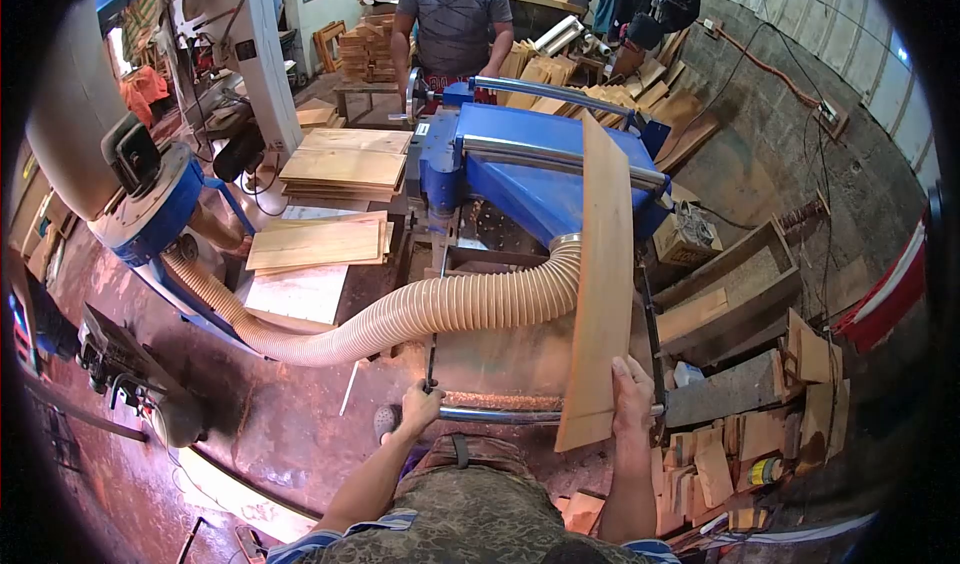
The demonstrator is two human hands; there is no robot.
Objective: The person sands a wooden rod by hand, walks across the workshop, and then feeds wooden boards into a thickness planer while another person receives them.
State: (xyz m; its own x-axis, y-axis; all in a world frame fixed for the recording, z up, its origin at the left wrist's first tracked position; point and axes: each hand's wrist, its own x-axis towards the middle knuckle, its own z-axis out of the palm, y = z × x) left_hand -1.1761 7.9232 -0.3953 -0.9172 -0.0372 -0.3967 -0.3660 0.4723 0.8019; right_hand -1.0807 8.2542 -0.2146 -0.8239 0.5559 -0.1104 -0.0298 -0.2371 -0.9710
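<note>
A long wooden board point(605, 264) stands tilted in front of me, its far end above the blue planer point(540, 134) and its near end by my waist. My right hand point(631, 394) grips its right edge near the lower end. My left hand point(420, 406) is closed around the metal frame point(500, 415) at its left corner, where a dark side bar meets the chrome roller. A ribbed dust hose point(450, 309) runs from the planer's hood, partly behind the board, toward a blue dust collector point(155, 209) on the left.
Across the planer stands another person point(455, 24), one hand near its crank wheel. Stacked boards point(345, 159) and more boards point(315, 242) lie left of the machine. A wooden trough point(740, 274), offcuts point(715, 464) and a cardboard box point(687, 234) crowd the right.
</note>
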